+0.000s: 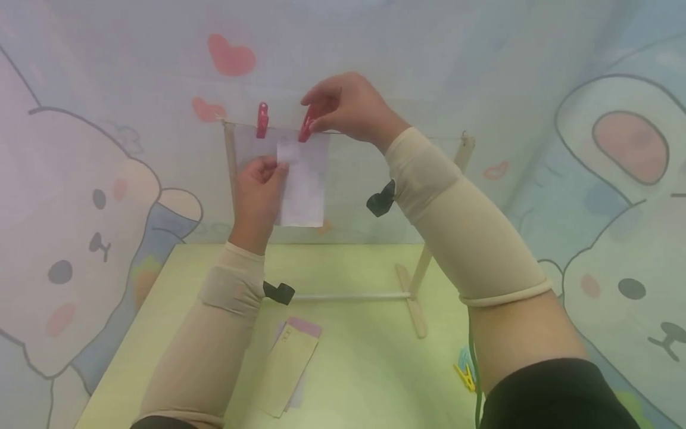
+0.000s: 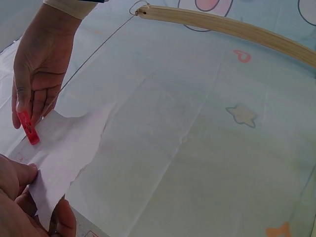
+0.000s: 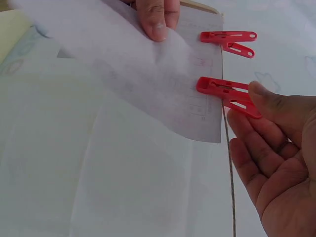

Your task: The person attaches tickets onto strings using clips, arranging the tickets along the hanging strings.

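Right hand [image 1: 354, 113]: thumb and finger are pinched together on a red clothespin [image 1: 306, 125], which sits across the string [image 3: 230, 182] at the top edge of the paper.
Left hand [image 1: 257, 199]: it is lower than the right hand, and its thumb and fingers pinch the paper at one side.
Pale printed paper [image 1: 302, 185]: it hangs from the string, below the right hand and reaching into the grip of the left hand; the part near the left thumb is bent.
Second red clothespin [image 1: 262, 120]: it grips the same top edge, to the left of the right hand and above the left hand.
Wooden posts: one post [image 1: 230, 143] stands just beside the left hand, the other [image 1: 464, 154] is to the right of the right hand; the string runs between them.
Pale yellow paper [image 1: 289, 369]: it lies over a purple one on the tabletop [image 1: 364, 369], below the left hand.
Yellow clothespin [image 1: 465, 378]: it lies on the tabletop, well below the right hand, near something blue.
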### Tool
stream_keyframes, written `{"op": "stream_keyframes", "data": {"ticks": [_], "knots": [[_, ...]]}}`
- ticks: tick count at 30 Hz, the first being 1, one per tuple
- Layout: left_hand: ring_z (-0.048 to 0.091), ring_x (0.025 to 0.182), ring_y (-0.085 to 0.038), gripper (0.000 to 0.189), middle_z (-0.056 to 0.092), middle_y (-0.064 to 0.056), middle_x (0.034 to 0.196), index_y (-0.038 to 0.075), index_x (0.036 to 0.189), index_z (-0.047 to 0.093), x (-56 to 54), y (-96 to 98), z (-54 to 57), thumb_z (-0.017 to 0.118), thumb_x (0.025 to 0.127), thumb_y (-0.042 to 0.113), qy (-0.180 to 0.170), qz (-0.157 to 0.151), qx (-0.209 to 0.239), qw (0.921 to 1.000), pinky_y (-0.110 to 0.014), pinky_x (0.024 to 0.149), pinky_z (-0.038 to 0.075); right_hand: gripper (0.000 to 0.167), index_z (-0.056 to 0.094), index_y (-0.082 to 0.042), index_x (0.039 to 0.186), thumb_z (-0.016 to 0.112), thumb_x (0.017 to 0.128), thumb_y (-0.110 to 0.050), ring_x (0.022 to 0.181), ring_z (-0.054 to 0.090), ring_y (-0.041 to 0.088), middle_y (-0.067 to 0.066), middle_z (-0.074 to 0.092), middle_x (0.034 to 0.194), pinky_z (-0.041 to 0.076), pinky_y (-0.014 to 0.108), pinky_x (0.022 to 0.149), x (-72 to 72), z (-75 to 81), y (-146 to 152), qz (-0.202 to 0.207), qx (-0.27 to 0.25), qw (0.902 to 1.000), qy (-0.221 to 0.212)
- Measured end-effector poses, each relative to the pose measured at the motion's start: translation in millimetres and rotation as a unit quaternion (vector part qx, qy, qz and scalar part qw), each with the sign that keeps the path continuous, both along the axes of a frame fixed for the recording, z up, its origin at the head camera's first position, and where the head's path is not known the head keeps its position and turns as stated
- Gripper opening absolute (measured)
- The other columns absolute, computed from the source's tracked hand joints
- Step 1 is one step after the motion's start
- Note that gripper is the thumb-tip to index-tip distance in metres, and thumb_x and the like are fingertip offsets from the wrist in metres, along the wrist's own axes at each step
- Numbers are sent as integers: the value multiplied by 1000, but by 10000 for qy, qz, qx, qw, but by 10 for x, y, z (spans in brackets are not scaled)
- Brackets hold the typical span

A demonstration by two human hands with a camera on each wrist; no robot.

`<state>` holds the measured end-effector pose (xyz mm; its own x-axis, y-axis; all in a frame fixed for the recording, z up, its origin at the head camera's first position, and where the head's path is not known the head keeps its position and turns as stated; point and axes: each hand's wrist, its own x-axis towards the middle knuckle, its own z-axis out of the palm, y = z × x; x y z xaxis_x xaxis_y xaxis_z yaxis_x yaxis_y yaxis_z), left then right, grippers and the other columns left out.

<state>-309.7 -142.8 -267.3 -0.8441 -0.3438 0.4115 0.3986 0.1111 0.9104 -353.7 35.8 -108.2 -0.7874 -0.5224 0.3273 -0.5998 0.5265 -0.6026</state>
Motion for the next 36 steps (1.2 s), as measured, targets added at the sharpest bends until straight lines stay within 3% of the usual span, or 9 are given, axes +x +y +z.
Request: {"op": "stream_keyframes", "data": {"ticks": [9,16,18,22,25,29,32,34,36], "knots": [[67,99,-16,28,74,-13,115,1,119,69,11,-41,-29,70,101,23,-153,131,-337,9992,-32,89,56,58,62,-18,144,83,90,-19,116,66,10,-1,73,122,49,28,105,7,-31,80,130,321,9988,344],[71,84,-21,21,76,-9,106,8,116,70,75,-87,-190,70,101,22,195,31,-629,9978,-30,71,55,61,52,-24,153,73,97,-39,138,47,0,-12,64,140,34,23,115,160,-184,442,-561,90,9869,1511],[72,82,-19,21,77,-8,104,9,115,71,120,-118,-286,71,101,24,323,162,-796,9962,-29,70,54,55,56,-20,149,72,99,-35,136,49,1,-9,66,138,36,24,113,243,-279,606,-625,-407,9767,2011],[71,82,-17,23,78,-7,101,10,114,72,297,-196,-578,71,100,29,279,552,-1123,9918,-28,70,51,34,69,-2,128,72,96,-14,122,62,17,7,73,124,46,36,105,508,-588,1016,-434,-1389,9393,3108],[69,85,-20,25,77,-5,100,12,115,73,478,-248,-952,70,100,32,-26,770,-1458,9863,-33,73,51,26,72,3,117,72,92,-6,111,65,25,13,74,117,48,37,99,718,-1017,1413,-503,-1655,9265,3341],[68,91,-23,29,76,-5,107,13,121,71,702,-266,-1651,69,100,33,-960,698,-2152,9693,-42,77,56,24,73,0,116,75,92,-6,105,64,29,14,74,114,49,40,91,881,-1867,2063,-1170,-1035,9535,2576],[70,98,-31,39,74,-12,115,9,129,67,836,-219,-2161,68,99,35,-1922,227,-2857,9386,-49,79,59,34,69,-1,124,75,96,-22,106,63,35,17,69,120,52,50,89,1029,-2603,2592,-1976,88,9705,1382],[71,100,-35,48,73,-18,116,2,131,65,903,-181,-2420,71,97,36,-2351,-117,-3270,9153,-52,81,59,48,66,-1,130,75,96,-33,108,63,40,21,65,126,53,56,89,1158,-3059,2909,-2399,783,9665,462],[71,96,-37,57,72,-23,113,-4,130,64,945,-146,-2592,75,93,37,-2560,-328,-3537,8991,-54,81,59,60,62,1,135,75,95,-42,111,62,45,26,61,133,53,60,89,1303,-3454,3177,-2677,1209,9550,-402]]}}
